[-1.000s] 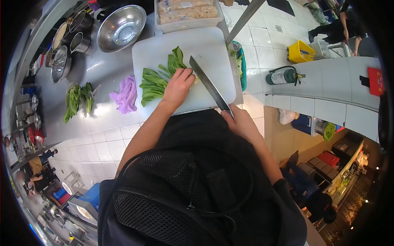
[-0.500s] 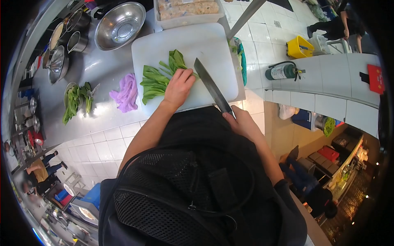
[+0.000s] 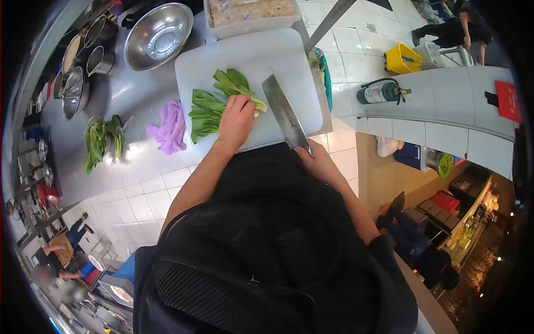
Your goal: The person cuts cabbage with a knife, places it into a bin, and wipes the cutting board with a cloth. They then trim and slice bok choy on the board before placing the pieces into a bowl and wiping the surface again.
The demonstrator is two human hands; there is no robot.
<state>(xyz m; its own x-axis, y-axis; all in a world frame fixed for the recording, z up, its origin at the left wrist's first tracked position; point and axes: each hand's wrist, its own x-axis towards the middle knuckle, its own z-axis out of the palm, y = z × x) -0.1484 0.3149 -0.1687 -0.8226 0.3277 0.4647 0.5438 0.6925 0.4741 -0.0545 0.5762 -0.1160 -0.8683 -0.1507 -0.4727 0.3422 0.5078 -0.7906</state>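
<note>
Leafy greens (image 3: 206, 113) lie on a white cutting board (image 3: 295, 50). My left hand (image 3: 237, 119) has its fingers curled around the stem part of the greens, near the pale stem ends. In my right hand (image 3: 318, 160) is the handle of a cleaver (image 3: 284, 113), at the board's front edge. The broad side of the blade faces up, over the board to the right of the stems and apart from them.
Left of the board are a purple cloth (image 3: 168, 129) and more greens (image 3: 97, 146) at a bowl. A metal bowl (image 3: 158, 37) and a tub of food (image 3: 253, 13) stand behind. Other people are at the far left, upper right and lower right.
The cleaver's blade has turned to show more of its broad side. The upper bunch of greens has shifted, its pale stems now showing beside my left hand.
</note>
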